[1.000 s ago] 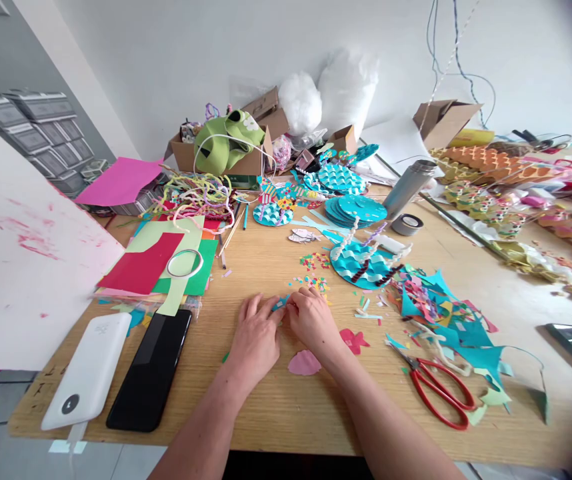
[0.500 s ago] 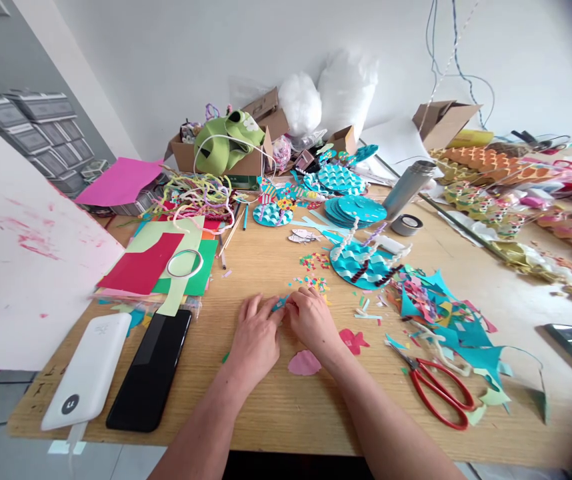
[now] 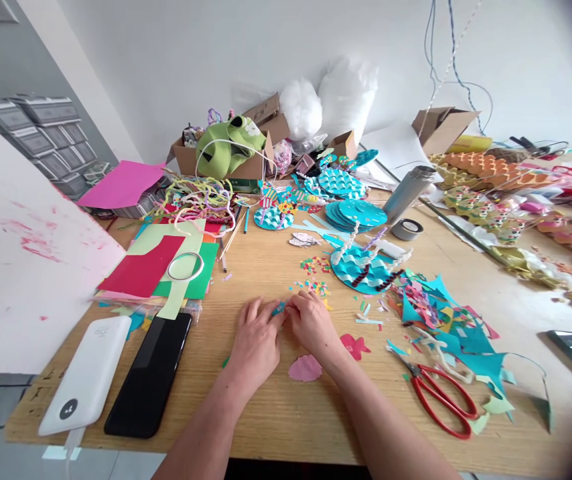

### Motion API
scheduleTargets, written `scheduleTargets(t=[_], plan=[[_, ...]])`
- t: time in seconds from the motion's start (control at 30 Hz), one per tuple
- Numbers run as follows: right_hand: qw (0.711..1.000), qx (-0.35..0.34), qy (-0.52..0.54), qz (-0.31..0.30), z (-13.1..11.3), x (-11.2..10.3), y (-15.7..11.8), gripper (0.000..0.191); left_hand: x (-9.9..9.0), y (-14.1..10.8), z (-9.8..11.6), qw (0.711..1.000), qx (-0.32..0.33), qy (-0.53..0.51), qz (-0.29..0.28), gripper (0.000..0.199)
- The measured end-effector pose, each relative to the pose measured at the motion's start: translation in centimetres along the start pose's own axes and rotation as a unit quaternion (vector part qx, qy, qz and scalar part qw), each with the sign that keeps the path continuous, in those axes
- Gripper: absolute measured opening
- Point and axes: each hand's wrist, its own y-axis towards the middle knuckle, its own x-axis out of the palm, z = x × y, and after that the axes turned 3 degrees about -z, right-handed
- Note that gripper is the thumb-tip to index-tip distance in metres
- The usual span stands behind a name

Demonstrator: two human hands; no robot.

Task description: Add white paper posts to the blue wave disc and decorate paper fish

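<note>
A small blue paper piece lies at the table's near middle, mostly covered by fingers. My left hand presses and steadies it from the left, thumb and index finger at its edge. From the other side, the bent, pinched fingers of my right hand grip it; the fingertips are partly hidden. Below my hands is a pink paper oval. A red paper fish lies beside my right wrist. Tiny coloured paper bits are scattered just beyond my hands.
Red-handled scissors lie at right near blue paper scraps. A blue disc with wavy strips and pipe cleaners stands further back. To the left are a black phone, a white power bank and a tape roll on coloured paper.
The view has shifted very slightly, so the scene sits a little lower. Both hands keep nearly the same place and hold on the blue paper piece.
</note>
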Motion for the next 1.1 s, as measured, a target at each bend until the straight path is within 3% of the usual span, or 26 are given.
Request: scheduleTargets(t=[0.53,0.73,1.0,1.1], plan=[[0.997,0.002,0.076,0.003,0.3,-0.4,0.1,0.018,0.0,0.0,-0.2,1.0,0.005,0.003,0.01,0.053],[0.992,-0.006,0.125,0.036,0.8,-1.0,0.0,0.017,-0.1,0.0,-0.2,1.0,0.005,0.0,0.009,0.05],[0.998,0.006,0.052,0.029,0.7,-0.6,-0.2,0.019,0.0,-0.1,-0.3,1.0,0.003,0.003,0.01,0.05],[0.996,-0.014,0.066,0.051,0.8,-0.5,-0.3,0.028,0.0,-0.1,-0.3,1.0,0.004,0.007,0.014,0.049]])
